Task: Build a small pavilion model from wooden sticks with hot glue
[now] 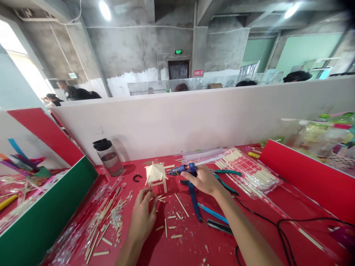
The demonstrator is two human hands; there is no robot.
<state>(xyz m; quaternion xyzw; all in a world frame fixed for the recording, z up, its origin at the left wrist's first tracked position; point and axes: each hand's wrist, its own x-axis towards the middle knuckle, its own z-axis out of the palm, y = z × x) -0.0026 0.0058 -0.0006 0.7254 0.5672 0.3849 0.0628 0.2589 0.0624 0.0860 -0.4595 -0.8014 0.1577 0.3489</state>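
A small pavilion model made of pale wooden sticks stands upright on the red table. My right hand is wrapped round a blue glue gun, whose nozzle points left at the edge of the model's roof. Just below the model's base is my left hand, its fingers bent; what they hold, if anything, is too small to make out. Short cut sticks lie scattered to the right of my left hand.
Blue-handled pliers and green-handled pliers lie near my right hand. A water bottle stands at the back left. Bundled sticks and a black cable are on the right. A green divider borders the left.
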